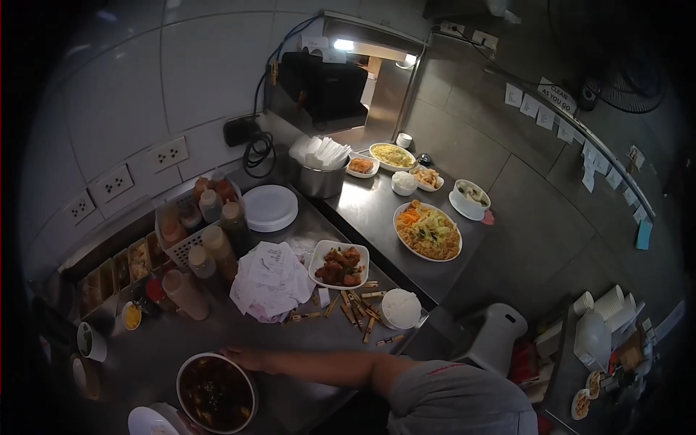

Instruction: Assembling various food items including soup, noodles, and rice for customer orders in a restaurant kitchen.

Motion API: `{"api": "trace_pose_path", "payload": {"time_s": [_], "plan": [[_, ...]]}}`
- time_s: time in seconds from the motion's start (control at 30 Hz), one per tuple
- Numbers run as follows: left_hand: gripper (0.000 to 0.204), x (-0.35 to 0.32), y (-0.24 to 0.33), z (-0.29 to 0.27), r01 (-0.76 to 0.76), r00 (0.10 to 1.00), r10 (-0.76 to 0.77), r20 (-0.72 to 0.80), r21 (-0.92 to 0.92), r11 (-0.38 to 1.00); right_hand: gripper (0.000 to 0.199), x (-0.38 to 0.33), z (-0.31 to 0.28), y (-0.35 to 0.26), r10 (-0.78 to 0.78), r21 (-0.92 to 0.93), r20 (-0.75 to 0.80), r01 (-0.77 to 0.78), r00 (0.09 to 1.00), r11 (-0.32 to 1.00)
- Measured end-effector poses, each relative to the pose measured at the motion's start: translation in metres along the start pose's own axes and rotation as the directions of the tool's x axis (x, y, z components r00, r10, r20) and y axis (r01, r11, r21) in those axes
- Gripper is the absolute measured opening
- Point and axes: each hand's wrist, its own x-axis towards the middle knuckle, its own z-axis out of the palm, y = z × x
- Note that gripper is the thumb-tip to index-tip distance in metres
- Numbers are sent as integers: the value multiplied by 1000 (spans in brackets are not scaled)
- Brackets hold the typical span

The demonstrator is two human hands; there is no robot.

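Note:
A round white bowl (249,415) holds dark red-brown food with green bits on top, near the lower edge. My right hand (245,359) grips its upper right rim, the bare forearm coming across from a grey sleeve at the right. At the bowl's lower left, a dim sliver of my left hand (190,426) shows; its fingers are hidden. Beside it, a white plate (138,420) is cut off by the frame edge. Whether the bowl rests on the steel counter (290,341), I cannot tell.
Crumpled paper slips (272,279), scattered wrapped sticks (355,308), a dish of glazed pieces (338,265) and a rice bowl (401,309) lie beyond my arm. Sauce bottles (185,293) stand left. Filled dishes, including a fried-rice plate (428,230), occupy the farther counter. A grey stool (494,335) stands right.

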Motion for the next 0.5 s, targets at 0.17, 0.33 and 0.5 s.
{"api": "trace_pose_path", "payload": {"time_s": [0.17, 0.33, 0.5], "plan": [[49, -39, 82, 64, 26, 1000, -26, -5, -25, 999, 46, -45, -19, -25, -2, -12, -55, 1, 999, 1000], [49, -80, 140, 133, -50, 995, 34, 96, 161, 986, 44, -116, -72, -51, -2, 7, -79, 2, 997, 1000], [51, -121, 162, 227, -129, 934, 59, 351, 180, 975, 40, -211, -148, -73, -63, 83, -175, 79, 983, 993]]}}
